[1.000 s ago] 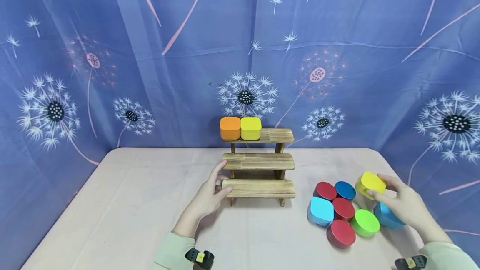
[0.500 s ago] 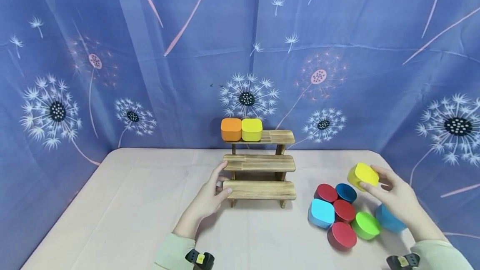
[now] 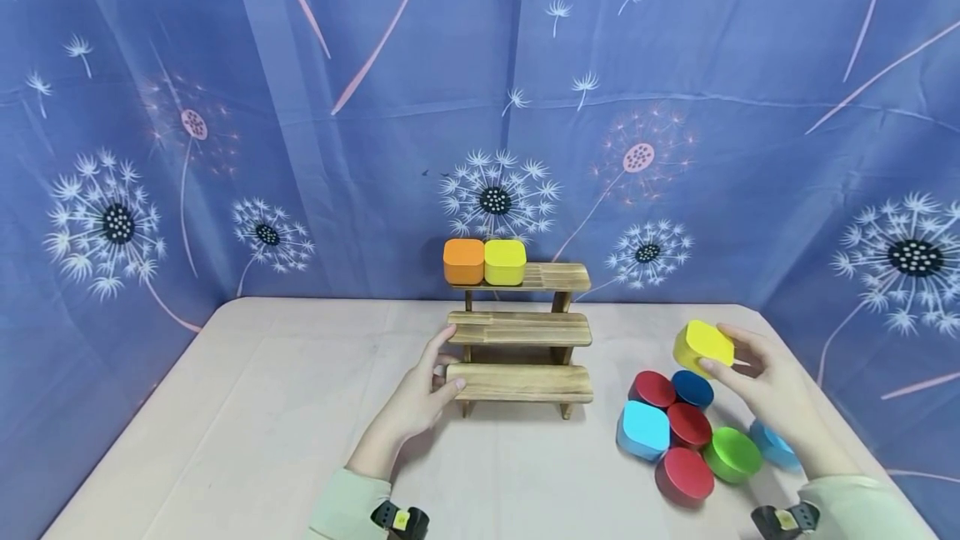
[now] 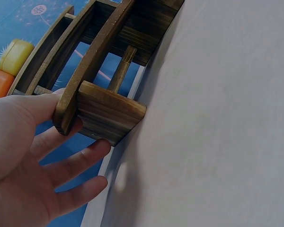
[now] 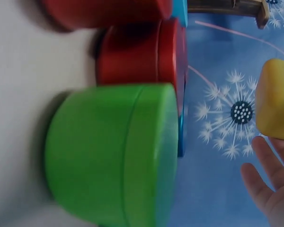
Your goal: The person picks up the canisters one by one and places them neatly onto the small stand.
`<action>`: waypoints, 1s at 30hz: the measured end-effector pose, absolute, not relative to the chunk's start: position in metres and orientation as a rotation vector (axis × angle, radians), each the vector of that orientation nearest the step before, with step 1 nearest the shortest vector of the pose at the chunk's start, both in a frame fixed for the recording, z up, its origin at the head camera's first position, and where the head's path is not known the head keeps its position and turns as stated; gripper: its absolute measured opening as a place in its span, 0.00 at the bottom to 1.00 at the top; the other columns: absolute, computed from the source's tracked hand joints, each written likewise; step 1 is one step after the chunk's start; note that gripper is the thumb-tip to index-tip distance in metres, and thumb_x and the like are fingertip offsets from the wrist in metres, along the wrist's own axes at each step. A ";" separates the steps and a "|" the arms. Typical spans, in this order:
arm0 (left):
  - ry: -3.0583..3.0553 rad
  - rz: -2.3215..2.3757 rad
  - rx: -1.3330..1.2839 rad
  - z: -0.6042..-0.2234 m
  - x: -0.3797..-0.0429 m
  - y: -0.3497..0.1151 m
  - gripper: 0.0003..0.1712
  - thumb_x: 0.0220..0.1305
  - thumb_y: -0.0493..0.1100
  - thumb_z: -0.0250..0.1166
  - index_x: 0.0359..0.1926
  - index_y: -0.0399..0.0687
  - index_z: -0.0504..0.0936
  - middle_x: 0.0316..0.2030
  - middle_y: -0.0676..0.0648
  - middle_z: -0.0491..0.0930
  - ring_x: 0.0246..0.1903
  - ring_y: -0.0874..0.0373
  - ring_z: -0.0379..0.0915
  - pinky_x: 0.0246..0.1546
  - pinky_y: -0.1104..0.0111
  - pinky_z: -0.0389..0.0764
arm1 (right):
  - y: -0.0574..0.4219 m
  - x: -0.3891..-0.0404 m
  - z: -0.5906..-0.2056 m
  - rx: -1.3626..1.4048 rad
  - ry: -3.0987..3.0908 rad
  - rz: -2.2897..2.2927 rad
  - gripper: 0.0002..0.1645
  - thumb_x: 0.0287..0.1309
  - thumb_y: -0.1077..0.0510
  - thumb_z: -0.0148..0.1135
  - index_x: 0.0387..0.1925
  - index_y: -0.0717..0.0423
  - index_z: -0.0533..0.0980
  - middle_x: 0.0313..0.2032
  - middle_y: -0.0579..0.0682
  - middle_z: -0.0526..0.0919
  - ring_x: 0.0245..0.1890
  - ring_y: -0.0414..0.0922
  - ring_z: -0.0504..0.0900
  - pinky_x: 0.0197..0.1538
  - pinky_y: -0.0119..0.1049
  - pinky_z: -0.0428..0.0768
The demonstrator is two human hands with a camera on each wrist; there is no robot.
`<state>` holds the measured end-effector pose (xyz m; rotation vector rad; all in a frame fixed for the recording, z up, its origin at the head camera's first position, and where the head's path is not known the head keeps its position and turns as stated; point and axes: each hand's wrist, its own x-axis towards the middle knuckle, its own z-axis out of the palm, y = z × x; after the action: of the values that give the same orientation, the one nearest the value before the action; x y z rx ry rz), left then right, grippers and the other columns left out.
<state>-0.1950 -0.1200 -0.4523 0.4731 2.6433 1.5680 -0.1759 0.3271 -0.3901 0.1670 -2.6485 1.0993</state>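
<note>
A yellow box point(image 3: 703, 348) was off the table point(image 3: 262, 407), near the dark blue box point(image 3: 693, 389), pinched between the right hand's point(image 3: 768, 382) thumb and fingers, spread to its width. The left hand point(image 3: 412, 397), fingers loosely spread, held the left end of a wooden stand point(image 3: 517, 382), thumb on its bottom step. Orange point(image 3: 464, 262) and yellow boxes sat on its top step; red point(image 3: 685, 477), green point(image 3: 732, 455) and blue ones lay at right.
</note>
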 end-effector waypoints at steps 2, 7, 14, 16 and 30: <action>2.643 1.571 0.472 -0.452 -0.195 -0.120 0.44 0.66 0.40 0.59 0.72 0.71 0.44 0.53 0.45 0.75 0.35 0.58 0.71 0.38 0.68 0.73 | 0.324 -0.176 -0.390 0.160 -2.644 1.098 0.38 0.57 0.52 0.65 0.65 0.63 0.63 0.46 0.27 0.67 0.37 0.15 0.69 0.37 0.15 0.72; 2.649 1.573 0.470 -0.452 -0.195 -0.120 0.44 0.65 0.40 0.60 0.72 0.70 0.45 0.52 0.45 0.76 0.35 0.58 0.71 0.40 0.67 0.74 | 0.316 -0.177 -0.388 0.174 -2.618 1.124 0.37 0.58 0.54 0.65 0.65 0.62 0.63 0.46 0.22 0.66 0.39 0.14 0.69 0.37 0.14 0.72; 2.651 1.572 0.468 -0.452 -0.194 -0.120 0.45 0.65 0.40 0.60 0.72 0.71 0.45 0.52 0.45 0.76 0.35 0.59 0.71 0.38 0.68 0.74 | 0.305 -0.178 -0.384 0.180 -2.612 1.164 0.37 0.59 0.53 0.63 0.67 0.60 0.62 0.49 0.25 0.66 0.40 0.15 0.68 0.39 0.13 0.71; 2.660 1.565 0.472 -0.453 -0.195 -0.120 0.45 0.65 0.40 0.60 0.72 0.71 0.45 0.52 0.46 0.76 0.35 0.59 0.71 0.39 0.68 0.74 | 0.302 -0.178 -0.383 0.179 -2.606 1.200 0.37 0.60 0.53 0.63 0.67 0.61 0.61 0.47 0.24 0.66 0.40 0.15 0.69 0.39 0.13 0.72; 2.674 1.570 0.492 -0.453 -0.195 -0.120 0.44 0.64 0.40 0.61 0.73 0.68 0.46 0.50 0.45 0.77 0.35 0.60 0.73 0.42 0.66 0.75 | 0.283 -0.188 -0.372 0.280 -2.556 1.261 0.36 0.60 0.55 0.62 0.67 0.60 0.62 0.47 0.26 0.69 0.41 0.20 0.74 0.40 0.16 0.75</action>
<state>-0.1951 -0.1204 -0.4528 0.4918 2.6737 1.5699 -0.1875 0.2826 -0.3716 0.2804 -2.5562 1.2606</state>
